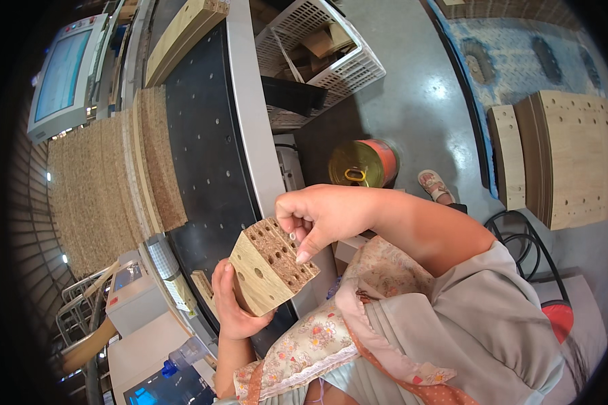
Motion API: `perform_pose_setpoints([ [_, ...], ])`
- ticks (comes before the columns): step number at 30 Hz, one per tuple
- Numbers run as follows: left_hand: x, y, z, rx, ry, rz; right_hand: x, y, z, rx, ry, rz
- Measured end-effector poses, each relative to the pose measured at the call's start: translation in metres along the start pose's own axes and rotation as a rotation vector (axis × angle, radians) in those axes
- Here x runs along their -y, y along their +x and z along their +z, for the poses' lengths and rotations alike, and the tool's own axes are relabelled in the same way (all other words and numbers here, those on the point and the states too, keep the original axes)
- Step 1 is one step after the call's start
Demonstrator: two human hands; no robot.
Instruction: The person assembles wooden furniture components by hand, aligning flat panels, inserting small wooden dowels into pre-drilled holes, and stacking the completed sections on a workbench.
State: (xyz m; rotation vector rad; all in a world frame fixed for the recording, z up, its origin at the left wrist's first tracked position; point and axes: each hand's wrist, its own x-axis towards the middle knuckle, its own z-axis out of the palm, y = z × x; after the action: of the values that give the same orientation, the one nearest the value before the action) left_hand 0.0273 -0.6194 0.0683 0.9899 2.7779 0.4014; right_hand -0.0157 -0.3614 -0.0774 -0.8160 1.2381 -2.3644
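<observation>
My left hand (235, 307) grips a block of stacked particleboard pieces (265, 275) from its lower left side, tilted above the edge of the machine bed. The block has a pale wood-grain face with a few round holes, and its rough brown edges carry rows of drilled holes. Over that drilled side, my right hand (325, 214) is closed in a pinch. A small white, round-ended piece (292, 236) shows between its thumb and fingers, close to the holes. Whether the piece touches a hole I cannot tell.
Particleboard panels (91, 192) lie left of the black perforated bed (203, 128). A white plastic crate (365, 64) with wood scraps, a metal tin (378, 162) and a person's sandalled foot (436, 185) are beyond. Drilled boards (581, 158) are stacked at right, near black cables (537, 236).
</observation>
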Motion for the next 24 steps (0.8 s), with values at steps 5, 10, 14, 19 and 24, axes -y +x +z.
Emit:
perform_pose_setpoints([
  [5, -0.002, 0.000, 0.000, -0.007, -0.002, -0.001, -0.016, -0.004, 0.000, -0.167, 0.266, -0.046],
  [10, -0.001, 0.002, 0.001, -0.010, -0.029, 0.008, 0.001, -0.015, 0.003, 0.083, 0.167, -0.131],
  [14, 0.000, 0.001, 0.002, -0.015, -0.026, 0.005, 0.004, -0.011, 0.005, 0.070, 0.007, -0.185],
  [19, 0.001, 0.002, 0.002, -0.015, -0.051, 0.008, 0.005, -0.008, 0.004, 0.063, -0.049, -0.191],
  [24, 0.001, 0.002, 0.002, -0.015, -0.044, 0.006, 0.008, -0.005, 0.007, 0.025, -0.100, -0.228],
])
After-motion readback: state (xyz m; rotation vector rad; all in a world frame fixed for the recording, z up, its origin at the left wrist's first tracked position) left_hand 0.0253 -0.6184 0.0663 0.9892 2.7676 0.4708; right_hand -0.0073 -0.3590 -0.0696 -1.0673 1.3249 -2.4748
